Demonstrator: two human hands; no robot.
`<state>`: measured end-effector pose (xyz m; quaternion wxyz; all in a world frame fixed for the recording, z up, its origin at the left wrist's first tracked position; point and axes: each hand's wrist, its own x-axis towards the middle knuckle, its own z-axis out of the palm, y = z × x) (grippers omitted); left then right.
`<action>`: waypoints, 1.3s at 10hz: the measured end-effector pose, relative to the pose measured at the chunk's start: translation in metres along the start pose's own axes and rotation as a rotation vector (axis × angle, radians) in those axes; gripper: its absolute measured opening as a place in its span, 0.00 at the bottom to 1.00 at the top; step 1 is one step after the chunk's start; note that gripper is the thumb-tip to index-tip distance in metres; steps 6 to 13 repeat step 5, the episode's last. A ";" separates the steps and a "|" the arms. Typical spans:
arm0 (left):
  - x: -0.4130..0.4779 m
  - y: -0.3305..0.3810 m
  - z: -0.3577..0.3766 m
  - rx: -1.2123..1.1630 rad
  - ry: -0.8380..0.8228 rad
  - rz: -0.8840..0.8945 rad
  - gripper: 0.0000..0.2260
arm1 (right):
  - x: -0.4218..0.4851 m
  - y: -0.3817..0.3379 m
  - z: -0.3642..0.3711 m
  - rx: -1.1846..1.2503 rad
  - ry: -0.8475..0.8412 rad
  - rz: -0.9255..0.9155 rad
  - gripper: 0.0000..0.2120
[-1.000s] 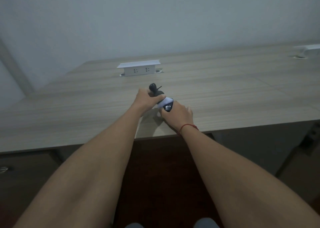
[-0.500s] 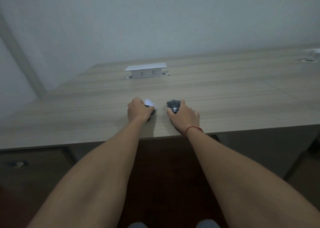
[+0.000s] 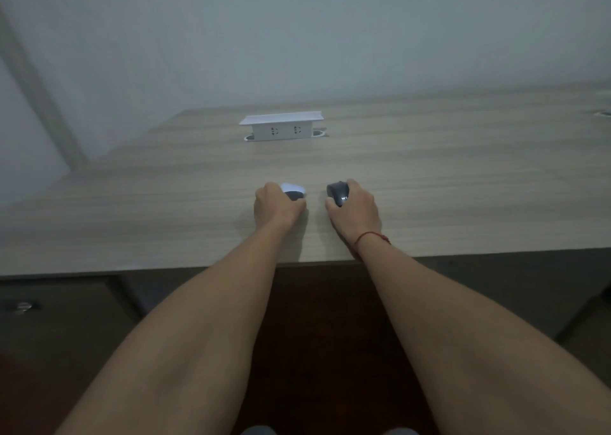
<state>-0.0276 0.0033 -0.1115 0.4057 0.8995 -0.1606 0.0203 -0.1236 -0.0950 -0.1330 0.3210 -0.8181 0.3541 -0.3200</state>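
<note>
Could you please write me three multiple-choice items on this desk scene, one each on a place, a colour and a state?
1. Where does the white socket box stand?
A. at the desk's far side, beyond both hands
B. at the near edge
C. under the desk

2. What colour is the string on the right wrist?
A. blue
B. red
C. green

3. How does the right hand meet the dark piece?
A. lies flat beside it
B. hovers above it
C. curls round it

Answers: 1 A, it sits behind the left hand and the right one; 2 B, a red loop shows; 3 C, the fingers wrap it.
</note>
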 end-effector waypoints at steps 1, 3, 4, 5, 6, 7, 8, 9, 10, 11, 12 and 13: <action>0.009 0.003 0.013 0.013 0.027 0.003 0.22 | 0.011 0.003 0.003 -0.017 0.025 0.020 0.18; 0.023 0.004 0.022 -0.004 0.064 0.016 0.23 | 0.029 0.005 0.009 -0.013 0.037 0.032 0.19; 0.014 0.003 0.017 0.004 0.054 0.039 0.26 | 0.021 0.002 0.005 -0.018 0.023 0.013 0.24; 0.000 0.004 0.008 0.082 0.067 0.063 0.28 | 0.014 0.002 0.001 -0.049 0.014 0.006 0.33; 0.000 0.004 0.008 0.082 0.067 0.063 0.28 | 0.014 0.002 0.001 -0.049 0.014 0.006 0.33; 0.000 0.004 0.008 0.082 0.067 0.063 0.28 | 0.014 0.002 0.001 -0.049 0.014 0.006 0.33; 0.000 0.004 0.008 0.082 0.067 0.063 0.28 | 0.014 0.002 0.001 -0.049 0.014 0.006 0.33; 0.000 0.004 0.008 0.082 0.067 0.063 0.28 | 0.014 0.002 0.001 -0.049 0.014 0.006 0.33; 0.000 0.004 0.008 0.082 0.067 0.063 0.28 | 0.014 0.002 0.001 -0.049 0.014 0.006 0.33; 0.000 0.004 0.008 0.082 0.067 0.063 0.28 | 0.014 0.002 0.001 -0.049 0.014 0.006 0.33; 0.000 0.004 0.008 0.082 0.067 0.063 0.28 | 0.014 0.002 0.001 -0.049 0.014 0.006 0.33; 0.000 0.004 0.008 0.082 0.067 0.063 0.28 | 0.014 0.002 0.001 -0.049 0.014 0.006 0.33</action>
